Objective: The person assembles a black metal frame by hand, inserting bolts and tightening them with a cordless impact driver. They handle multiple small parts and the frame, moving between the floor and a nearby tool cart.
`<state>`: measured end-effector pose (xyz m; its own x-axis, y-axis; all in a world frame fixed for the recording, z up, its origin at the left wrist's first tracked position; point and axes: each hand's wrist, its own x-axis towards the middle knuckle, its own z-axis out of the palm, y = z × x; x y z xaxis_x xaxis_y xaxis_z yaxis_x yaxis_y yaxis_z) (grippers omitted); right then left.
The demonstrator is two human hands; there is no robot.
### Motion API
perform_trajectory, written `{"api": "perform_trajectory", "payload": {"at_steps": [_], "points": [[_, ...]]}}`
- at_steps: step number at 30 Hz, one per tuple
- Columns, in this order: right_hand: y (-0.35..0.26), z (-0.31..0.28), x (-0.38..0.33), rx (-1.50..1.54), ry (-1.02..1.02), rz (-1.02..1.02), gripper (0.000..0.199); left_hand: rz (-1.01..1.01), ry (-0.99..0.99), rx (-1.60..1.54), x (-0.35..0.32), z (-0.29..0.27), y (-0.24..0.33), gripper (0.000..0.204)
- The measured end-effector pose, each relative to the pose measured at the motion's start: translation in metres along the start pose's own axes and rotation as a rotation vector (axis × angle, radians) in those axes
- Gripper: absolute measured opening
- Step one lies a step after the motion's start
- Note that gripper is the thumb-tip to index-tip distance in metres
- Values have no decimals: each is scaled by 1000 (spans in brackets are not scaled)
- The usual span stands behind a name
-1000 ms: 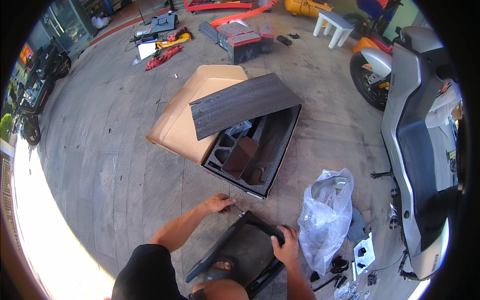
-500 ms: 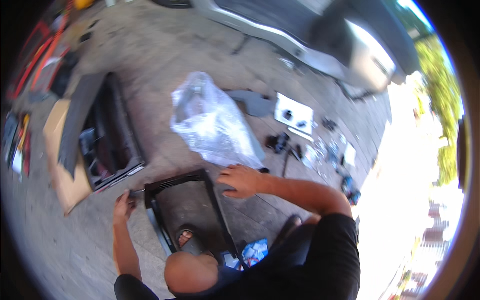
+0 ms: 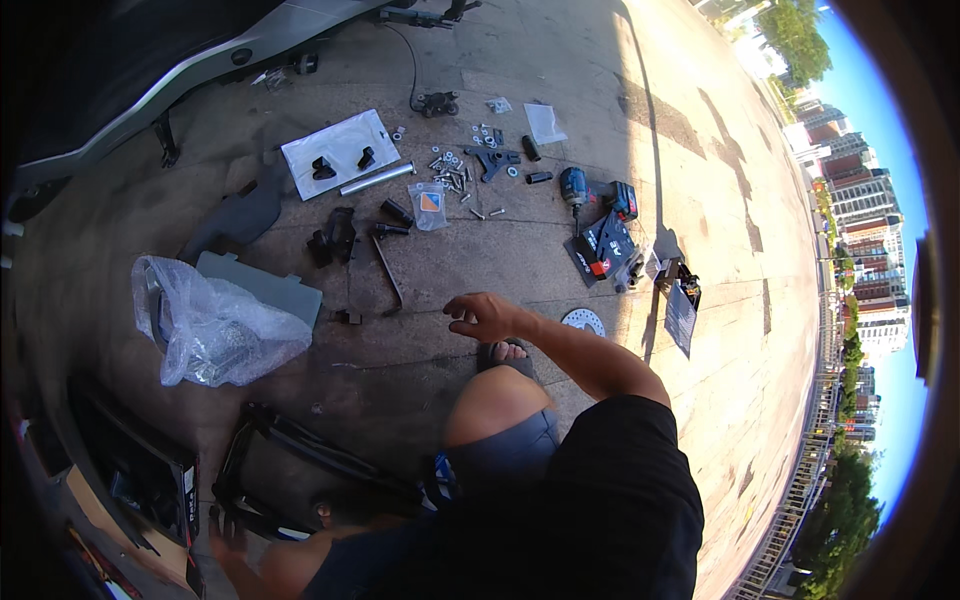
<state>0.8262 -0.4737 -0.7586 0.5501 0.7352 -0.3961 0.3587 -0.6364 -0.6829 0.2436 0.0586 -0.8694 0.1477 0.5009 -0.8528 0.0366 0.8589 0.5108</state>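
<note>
My right hand (image 3: 480,318) hangs over the paving with loosely bent, parted fingers, holding nothing. Ahead and to its left lies a thin bar-like tool (image 3: 388,272), with black cylindrical parts (image 3: 396,212) beyond its far end. At the lower left, my left hand (image 3: 228,545) is beside the near corner of a black rectangular frame (image 3: 325,452). Shadow and blur hide what its fingers do, so I cannot make out whether anything is in them. A bundle in clear bubble wrap (image 3: 205,335) rests past the frame, against a grey flat panel (image 3: 285,290).
Bolts (image 3: 455,172) and washers lie scattered near a white sheet (image 3: 340,150) and a metal tube (image 3: 376,179). Farther right are a blue cordless driver (image 3: 574,188) and a perforated disc (image 3: 583,321). An opened carton (image 3: 100,505) stands lower left; a vehicle (image 3: 150,85) is upper left.
My view has swung right, bringing the scattered hardware and driver into sight. My right hand has left the frame's far corner and now hovers over the paving; my left stays by the frame.
</note>
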Motion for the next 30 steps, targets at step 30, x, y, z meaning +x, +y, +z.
{"api": "perform_trajectory", "payload": {"at_steps": [30], "points": [[238,-347,-2,-688,43,118,33,943,-1193,1257,-245,796,-385,74]]}}
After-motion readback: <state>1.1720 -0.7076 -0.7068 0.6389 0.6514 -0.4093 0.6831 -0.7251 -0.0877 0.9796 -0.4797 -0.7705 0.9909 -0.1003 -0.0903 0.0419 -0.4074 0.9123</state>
